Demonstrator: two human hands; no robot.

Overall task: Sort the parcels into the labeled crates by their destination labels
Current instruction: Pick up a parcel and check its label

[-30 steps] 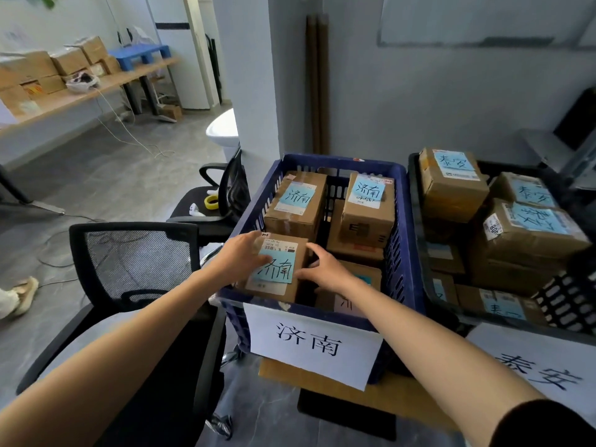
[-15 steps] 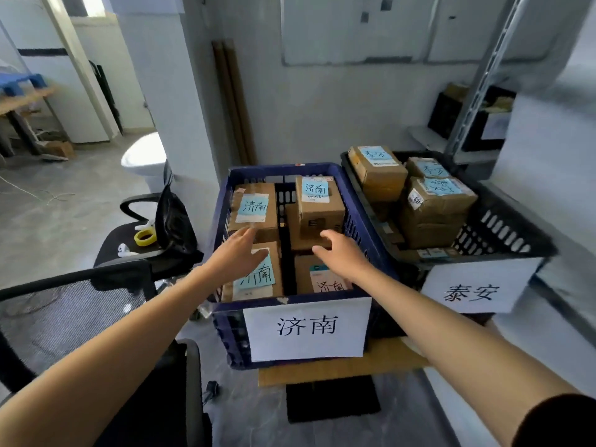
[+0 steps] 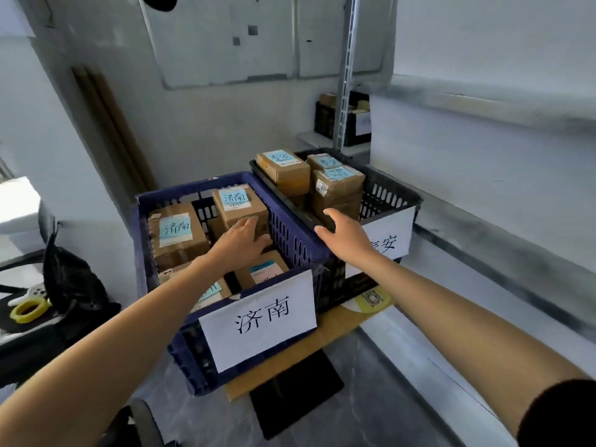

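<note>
A blue crate [image 3: 300, 250] with a white sign reading 济南 [image 3: 261, 317] holds several brown parcels with blue 济南 labels. My left hand [image 3: 240, 243] reaches into it, and its fingers touch the front of a raised parcel [image 3: 240, 206] at the back; nothing is gripped. To the right stands a black crate [image 3: 390, 191] with a white sign [image 3: 385, 241] partly hidden by my arm, filled with several blue-labelled parcels [image 3: 283, 167]. My right hand [image 3: 343, 233] hovers open over the edge between the two crates, holding nothing.
Both crates rest on a cardboard sheet [image 3: 338, 321] on a low stand. An office chair [image 3: 67, 285] with a yellow tape roll [image 3: 29, 311] is at the left. A grey wall ledge [image 3: 503, 259] runs along the right, and a third black crate [image 3: 342, 121] sits on a far shelf.
The view has swung right. My left hand left the front-left parcel and moved deeper to the raised back parcel. My right hand moved right, from inside the blue crate toward the black crate.
</note>
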